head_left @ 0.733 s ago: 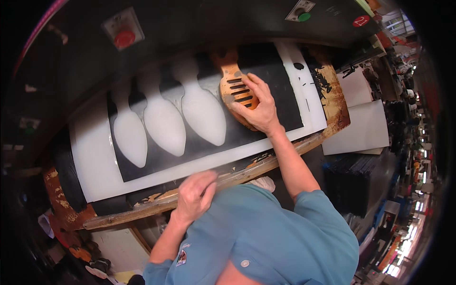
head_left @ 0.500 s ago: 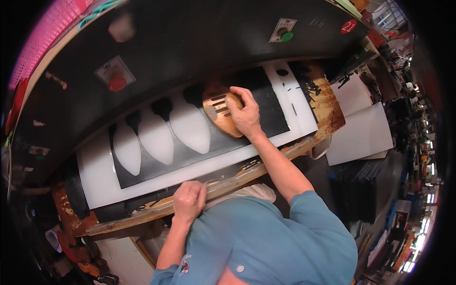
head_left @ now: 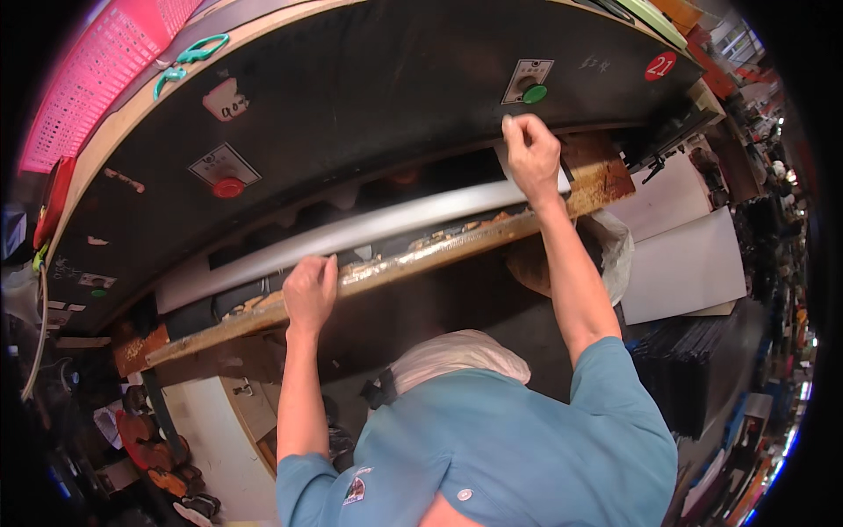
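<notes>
My left hand (head_left: pixel 309 294) is a closed fist at the bench's wooden front edge (head_left: pixel 413 256), beside the near side of a white board (head_left: pixel 369 227); nothing shows in it. Raised over the board's right end, my right hand (head_left: pixel 533 160) has its fingers curled in, with no object visible in them. It is just below a round green button (head_left: pixel 534 93) on the black machine front (head_left: pixel 378 97). Only a narrow strip of the board shows. Most of the black sheet on it lies hidden beneath the machine, and the brown slotted block is not clearly visible.
A red button (head_left: pixel 227 187) sits at the left of the machine front. A pink basket (head_left: pixel 110 83) and teal-handled scissors (head_left: pixel 189 63) lie on top. Black scraps lie along the bench edge. At right are white sheets (head_left: pixel 685 263) and a black stack (head_left: pixel 694 369).
My right hand has let go of the brown slotted block and risen towards the green button. My left fist has shifted left along the edge. The machine front now covers most of the board.
</notes>
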{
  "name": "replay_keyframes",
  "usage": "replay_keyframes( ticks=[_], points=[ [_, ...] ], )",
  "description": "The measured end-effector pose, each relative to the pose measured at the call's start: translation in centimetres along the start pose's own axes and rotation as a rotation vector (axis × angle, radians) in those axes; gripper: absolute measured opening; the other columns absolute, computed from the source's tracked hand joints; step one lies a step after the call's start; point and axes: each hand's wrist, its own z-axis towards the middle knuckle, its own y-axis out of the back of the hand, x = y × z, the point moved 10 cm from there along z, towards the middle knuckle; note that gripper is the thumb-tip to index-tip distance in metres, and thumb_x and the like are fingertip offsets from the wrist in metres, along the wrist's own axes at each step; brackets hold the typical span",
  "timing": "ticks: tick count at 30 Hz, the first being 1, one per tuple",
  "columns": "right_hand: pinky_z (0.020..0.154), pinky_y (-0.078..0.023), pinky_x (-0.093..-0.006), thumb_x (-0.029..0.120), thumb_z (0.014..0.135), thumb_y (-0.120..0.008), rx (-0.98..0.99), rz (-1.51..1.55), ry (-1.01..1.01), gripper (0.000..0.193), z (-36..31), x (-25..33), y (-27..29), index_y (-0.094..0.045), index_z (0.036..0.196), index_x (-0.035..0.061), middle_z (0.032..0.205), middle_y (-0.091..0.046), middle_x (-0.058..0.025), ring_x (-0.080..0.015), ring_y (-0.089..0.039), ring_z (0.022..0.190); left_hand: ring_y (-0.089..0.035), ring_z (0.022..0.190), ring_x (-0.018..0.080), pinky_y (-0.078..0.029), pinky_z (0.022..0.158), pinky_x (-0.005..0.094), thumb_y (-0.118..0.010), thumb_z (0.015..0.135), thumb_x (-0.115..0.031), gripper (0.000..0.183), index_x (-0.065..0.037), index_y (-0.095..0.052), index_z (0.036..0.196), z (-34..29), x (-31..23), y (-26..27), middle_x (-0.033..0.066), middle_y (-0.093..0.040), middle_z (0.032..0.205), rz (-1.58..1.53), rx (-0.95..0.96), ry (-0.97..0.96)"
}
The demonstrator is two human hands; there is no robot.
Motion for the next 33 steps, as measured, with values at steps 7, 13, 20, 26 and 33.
replay_keyframes(
  ticks=[7, 13, 20, 26, 33],
  points=[
    [0.066, -0.045, -0.0446, 0.01, 0.09, -0.074, 0.13, -0.36, 0.262, 0.02, -10.5, -0.5, 1.5, -0.062, 0.073, 0.0087, 0.073, -0.062, -0.008, -0.0316, -0.062, 0.071, -0.066, 0.069, 0.0378, -0.052, 0.063, 0.0447, -0.078, 0.096, -0.014, 0.023, -0.002, -0.065, 0.08, 1.9, -2.1, -0.6, 0.0158, -0.066, 0.077, 0.049, -0.055, 0.005],
    [0.068, -0.046, -0.0422, 0.011, 0.087, -0.077, 0.131, -0.354, 0.181, 0.02, -10.5, -1.3, 1.3, -0.063, 0.073, 0.0096, 0.074, -0.064, -0.0052, -0.0288, -0.065, 0.072, -0.066, 0.069, 0.0385, -0.052, 0.063, 0.0457, -0.078, 0.097, -0.017, 0.028, -0.002, -0.063, 0.079, 1.8, -1.6, -0.4, 0.0155, -0.066, 0.076, 0.115, -0.03, 0.042],
    [0.071, -0.046, -0.0436, 0.011, 0.09, -0.076, 0.196, -0.293, 0.139, 0.021, -11.0, -2.1, 1.0, -0.064, 0.074, 0.0078, 0.074, -0.066, -0.0065, -0.0302, -0.065, 0.074, -0.065, 0.067, 0.0382, -0.052, 0.063, 0.0462, -0.079, 0.098, -0.022, 0.032, -0.002, -0.061, 0.08, 1.2, -0.9, -0.8, 0.0155, -0.066, 0.075, 0.165, -0.024, 0.095],
    [0.069, -0.046, -0.0406, 0.01, 0.089, -0.077, 0.227, -0.233, 0.102, 0.019, -12.3, -2.7, 0.7, -0.067, 0.074, 0.0059, 0.071, -0.063, -0.0058, -0.0262, -0.062, 0.068, -0.064, 0.067, 0.0383, -0.052, 0.064, 0.0464, -0.08, 0.097, -0.024, 0.034, -0.003, -0.061, 0.079, -0.1, 0.1, -1.2, 0.0158, -0.066, 0.076, 0.092, -0.028, 0.142],
    [0.058, -0.041, -0.0283, 0.013, 0.099, -0.077, 0.079, 0.056, -0.53, 0.022, -17.4, -5.4, 4.2, -0.071, 0.083, -0.0002, 0.066, -0.057, 0.0023, -0.0064, -0.049, 0.061, -0.063, 0.066, 0.0379, -0.05, 0.061, 0.046, -0.082, 0.094, -0.015, 0.029, -0.004, -0.06, 0.079, -6.2, -1.1, -0.2, 0.0136, -0.063, 0.073, 0.02, -0.005, 0.167]
  ],
)
